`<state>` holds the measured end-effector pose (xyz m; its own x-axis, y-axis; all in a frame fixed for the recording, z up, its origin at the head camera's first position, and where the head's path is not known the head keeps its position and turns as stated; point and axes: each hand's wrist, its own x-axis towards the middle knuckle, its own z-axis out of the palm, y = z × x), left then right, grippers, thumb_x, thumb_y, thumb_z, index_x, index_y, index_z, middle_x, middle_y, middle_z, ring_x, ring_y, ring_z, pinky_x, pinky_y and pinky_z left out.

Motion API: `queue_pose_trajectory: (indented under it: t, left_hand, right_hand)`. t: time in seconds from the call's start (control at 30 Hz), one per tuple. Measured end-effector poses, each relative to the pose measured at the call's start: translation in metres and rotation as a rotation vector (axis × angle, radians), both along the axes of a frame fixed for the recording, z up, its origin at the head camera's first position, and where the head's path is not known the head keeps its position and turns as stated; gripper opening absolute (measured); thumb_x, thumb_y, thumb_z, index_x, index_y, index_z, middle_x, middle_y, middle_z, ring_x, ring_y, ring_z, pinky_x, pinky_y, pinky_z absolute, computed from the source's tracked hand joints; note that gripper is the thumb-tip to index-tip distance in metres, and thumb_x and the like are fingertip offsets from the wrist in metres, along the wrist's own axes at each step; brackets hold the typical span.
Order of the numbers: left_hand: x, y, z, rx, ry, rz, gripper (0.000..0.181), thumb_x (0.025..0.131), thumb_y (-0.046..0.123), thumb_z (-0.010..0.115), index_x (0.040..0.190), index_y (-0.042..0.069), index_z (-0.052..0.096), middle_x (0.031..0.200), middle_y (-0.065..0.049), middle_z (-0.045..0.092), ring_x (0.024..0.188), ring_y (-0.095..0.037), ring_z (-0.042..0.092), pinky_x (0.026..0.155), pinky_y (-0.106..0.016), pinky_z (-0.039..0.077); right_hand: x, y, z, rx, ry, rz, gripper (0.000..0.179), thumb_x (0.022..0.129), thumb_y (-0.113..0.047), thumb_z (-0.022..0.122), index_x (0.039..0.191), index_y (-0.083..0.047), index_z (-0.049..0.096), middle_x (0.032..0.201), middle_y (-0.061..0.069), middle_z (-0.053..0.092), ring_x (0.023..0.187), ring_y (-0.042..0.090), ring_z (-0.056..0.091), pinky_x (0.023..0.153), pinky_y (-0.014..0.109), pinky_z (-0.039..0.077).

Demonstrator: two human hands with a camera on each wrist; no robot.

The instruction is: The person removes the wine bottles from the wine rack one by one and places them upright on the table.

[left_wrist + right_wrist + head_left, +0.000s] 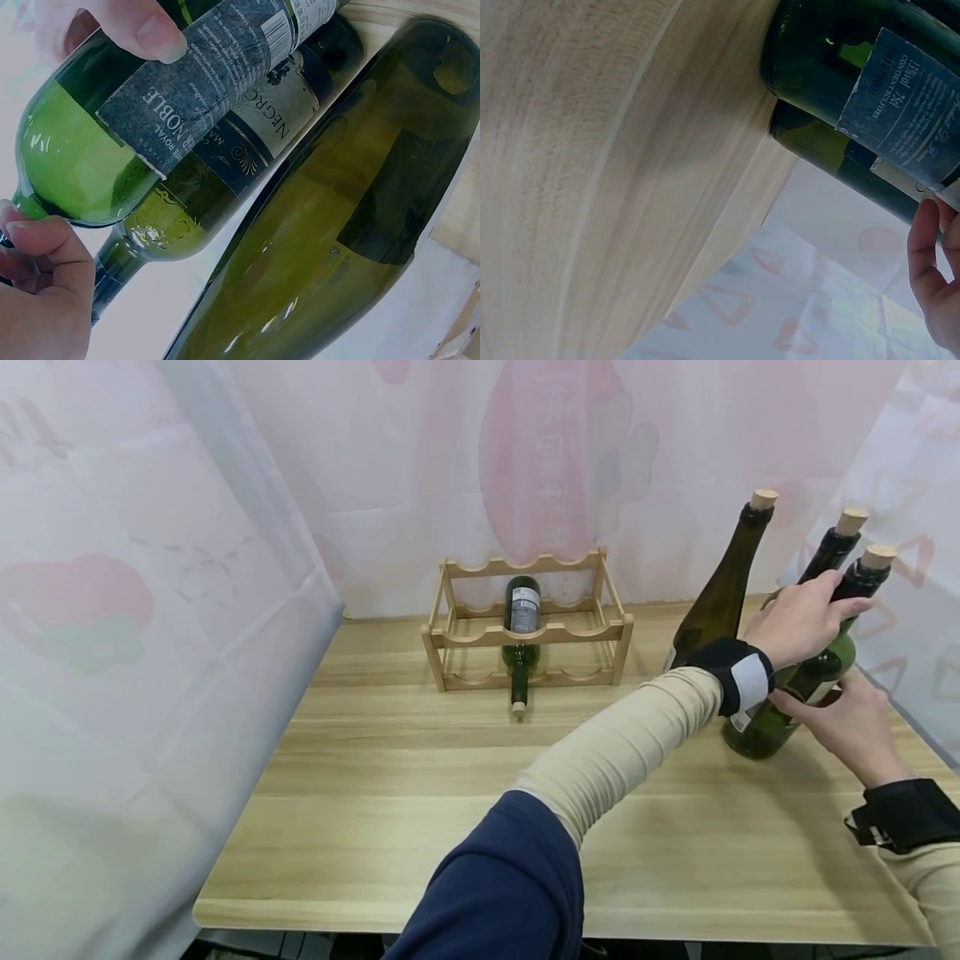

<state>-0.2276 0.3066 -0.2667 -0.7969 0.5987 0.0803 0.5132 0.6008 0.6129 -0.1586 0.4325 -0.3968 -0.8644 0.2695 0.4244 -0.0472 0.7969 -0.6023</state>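
Observation:
At the table's right side, my left hand (pixel 798 620) grips the neck of a green wine bottle (pixel 837 653) with a cork in its mouth. My right hand (pixel 858 724) holds the same bottle lower down, its thumb on the dark label in the left wrist view. The bottle leans; whether its base bears on the tabletop I cannot tell. Close behind stands a second corked wine bottle (pixel 169 225), partly hidden by the first one and my left hand. Left of them is a taller brownish-green bottle (pixel 722 585), its lower part behind my left wrist.
A two-tier wooden wine rack (pixel 558 633) stands at the middle back of the wooden table (pixel 390 827). One green bottle (pixel 521 656) lies in its upper tier, neck toward me. Printed white sheets (pixel 390 485) hang behind and at both sides.

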Motion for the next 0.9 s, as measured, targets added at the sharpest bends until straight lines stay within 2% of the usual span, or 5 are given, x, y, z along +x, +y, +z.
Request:
queue_pose_trajectory:
  t: [0.2, 0.33, 0.53, 0.77, 0.9]
  left_hand:
    - [-0.0004, 0.0002, -0.0006, -0.004, -0.015, 0.016, 0.049, 0.101, 0.047, 0.039, 0.148, 0.039, 0.029, 0.140, 0.027, 0.045, 0.125, 0.013, 0.044, 0.099, -0.005, 0.036]
    - [0.0005, 0.0007, 0.0003, -0.034, 0.000, 0.032, 0.049, 0.100, 0.049, 0.038, 0.147, 0.041, 0.028, 0.140, 0.029, 0.044, 0.126, 0.014, 0.042, 0.101, -0.006, 0.035]
    - [0.0010, 0.0005, 0.0048, -0.054, 0.008, 0.045, 0.047, 0.101, 0.051, 0.036, 0.147, 0.043, 0.028, 0.139, 0.030, 0.044, 0.126, 0.015, 0.041, 0.102, -0.007, 0.034]
    - [0.0011, 0.0002, 0.0028, -0.041, 0.008, 0.032, 0.048, 0.101, 0.050, 0.037, 0.147, 0.042, 0.027, 0.139, 0.029, 0.045, 0.126, 0.015, 0.042, 0.102, -0.008, 0.035]
    - [-0.0009, 0.0002, -0.0011, -0.030, 0.001, 0.014, 0.049, 0.101, 0.049, 0.038, 0.148, 0.040, 0.026, 0.139, 0.027, 0.045, 0.126, 0.014, 0.042, 0.101, -0.007, 0.035]
  right_hand:
    - [-0.0006, 0.0000, -0.0026, -0.010, -0.011, 0.008, 0.051, 0.077, -0.029, 0.080, 0.115, -0.004, 0.056, 0.074, -0.034, 0.043, 0.059, -0.015, 0.042, 0.054, 0.013, 0.034]
    - [-0.0015, 0.0003, -0.0048, -0.027, -0.012, 0.008, 0.047, 0.078, -0.028, 0.079, 0.112, -0.002, 0.058, 0.073, -0.035, 0.042, 0.062, -0.015, 0.040, 0.055, 0.013, 0.034]
    - [-0.0025, 0.0017, -0.0010, -0.020, -0.026, 0.010, 0.046, 0.078, -0.028, 0.078, 0.111, -0.004, 0.058, 0.070, -0.036, 0.043, 0.059, -0.014, 0.042, 0.053, 0.013, 0.035]
    - [-0.0019, 0.0020, -0.0016, -0.018, -0.029, 0.009, 0.043, 0.078, -0.027, 0.079, 0.109, -0.006, 0.058, 0.067, -0.036, 0.044, 0.056, -0.013, 0.044, 0.052, 0.013, 0.035]
    - [-0.0014, 0.0011, -0.0055, -0.023, -0.030, 0.019, 0.043, 0.079, -0.027, 0.078, 0.110, -0.007, 0.057, 0.072, -0.034, 0.045, 0.057, -0.011, 0.044, 0.052, 0.014, 0.036]
